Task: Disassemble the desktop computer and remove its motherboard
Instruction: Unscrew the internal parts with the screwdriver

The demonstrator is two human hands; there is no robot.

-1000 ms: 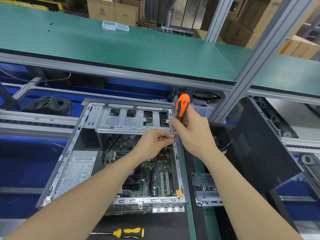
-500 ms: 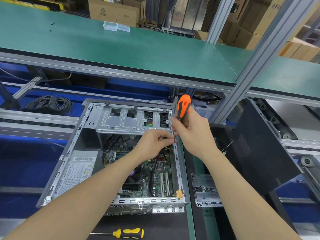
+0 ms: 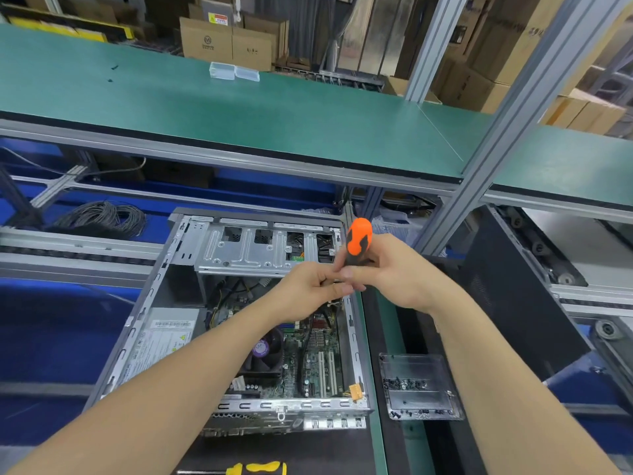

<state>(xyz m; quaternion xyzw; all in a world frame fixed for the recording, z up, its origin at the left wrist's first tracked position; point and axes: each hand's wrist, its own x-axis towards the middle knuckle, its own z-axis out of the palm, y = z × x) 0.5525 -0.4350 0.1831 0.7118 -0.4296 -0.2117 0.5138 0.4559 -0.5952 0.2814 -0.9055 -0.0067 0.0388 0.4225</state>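
An open desktop case (image 3: 144, 337) lies on its side in front of me. Its green motherboard (image 3: 318, 365) shows inside, with a fan (image 3: 263, 351) and a silver drive cage (image 3: 253, 252) at the far end. My right hand (image 3: 397, 275) grips an orange-and-black screwdriver (image 3: 358, 238), held upright at the case's right wall. My left hand (image 3: 308, 293) has curled fingers that pinch at the screwdriver's lower end. The tip and whatever it pinches are hidden by the fingers.
A clear tray of small screws (image 3: 419, 385) sits right of the case. A yellow-handled screwdriver (image 3: 260, 469) lies at the near edge. A black side panel (image 3: 513, 296) leans at the right. A cable coil (image 3: 102, 217) lies at the far left, under a green shelf (image 3: 239, 114).
Both hands have shifted slightly; the left fingers have closed in tighter against the screwdriver's lower end. The case has not moved.
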